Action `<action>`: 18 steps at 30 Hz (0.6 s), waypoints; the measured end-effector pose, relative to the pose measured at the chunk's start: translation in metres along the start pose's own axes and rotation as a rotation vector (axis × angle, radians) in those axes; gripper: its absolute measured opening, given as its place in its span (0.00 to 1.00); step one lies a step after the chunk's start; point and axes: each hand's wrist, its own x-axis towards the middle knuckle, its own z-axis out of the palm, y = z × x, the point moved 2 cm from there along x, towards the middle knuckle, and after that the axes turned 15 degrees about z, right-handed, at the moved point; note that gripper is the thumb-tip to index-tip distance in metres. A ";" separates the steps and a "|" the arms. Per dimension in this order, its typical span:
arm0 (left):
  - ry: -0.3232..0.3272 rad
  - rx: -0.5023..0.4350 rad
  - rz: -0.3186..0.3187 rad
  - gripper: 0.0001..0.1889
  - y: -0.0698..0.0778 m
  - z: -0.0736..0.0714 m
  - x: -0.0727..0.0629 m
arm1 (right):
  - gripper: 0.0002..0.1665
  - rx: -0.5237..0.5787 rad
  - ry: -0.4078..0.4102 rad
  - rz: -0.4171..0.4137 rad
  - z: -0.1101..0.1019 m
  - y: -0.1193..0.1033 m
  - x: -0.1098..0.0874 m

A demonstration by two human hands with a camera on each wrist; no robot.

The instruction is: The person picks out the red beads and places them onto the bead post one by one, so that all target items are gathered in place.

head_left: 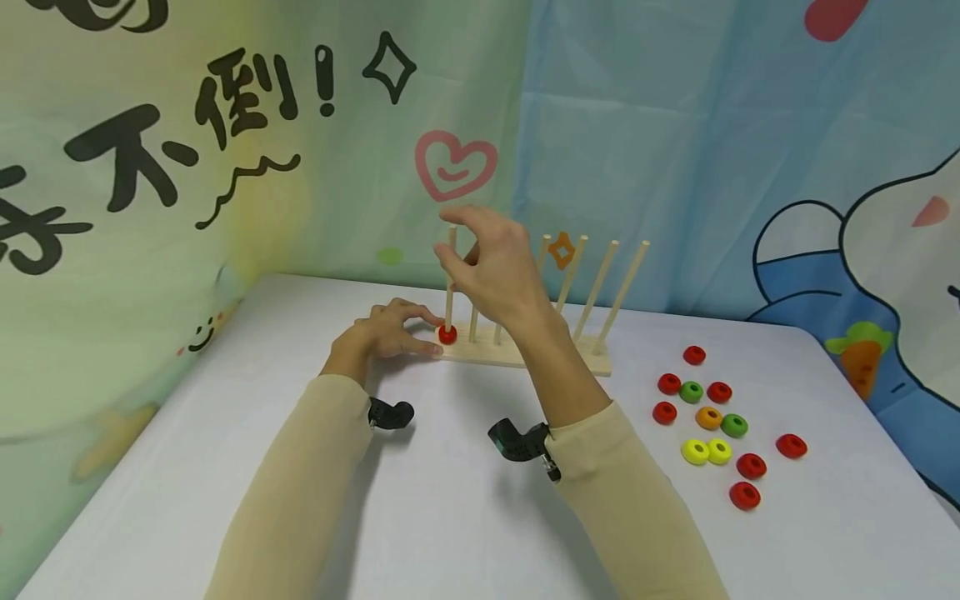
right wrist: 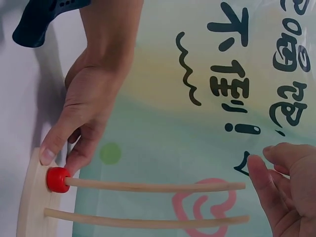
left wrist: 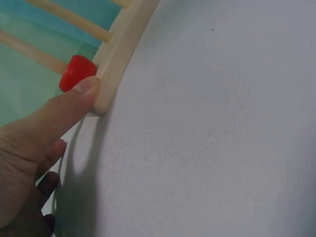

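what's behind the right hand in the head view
Behind the right hand is part of the wooden rack, with pegs showing on both sides and the printed backdrop beyond. The hand and wrist cover stretches of rack and pegs; anything there is hidden in this view.

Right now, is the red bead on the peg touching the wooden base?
Touching: the right wrist view shows the red bead resting against the wooden base, with no gap between them.

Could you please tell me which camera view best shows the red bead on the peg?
The right wrist view: the red bead sits uncovered at the foot of its peg. The left wrist view shows it larger, but the left hand overlaps its edge; the head view shows it small.
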 end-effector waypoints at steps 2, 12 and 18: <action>-0.003 0.001 -0.015 0.30 0.000 0.000 0.001 | 0.20 -0.005 -0.001 -0.001 0.000 0.000 -0.002; -0.019 0.027 -0.026 0.31 0.005 0.000 0.001 | 0.17 -0.020 -0.029 -0.052 -0.003 0.006 -0.017; -0.021 0.059 -0.023 0.30 0.007 -0.002 -0.001 | 0.16 -0.017 -0.070 -0.063 -0.008 0.015 -0.029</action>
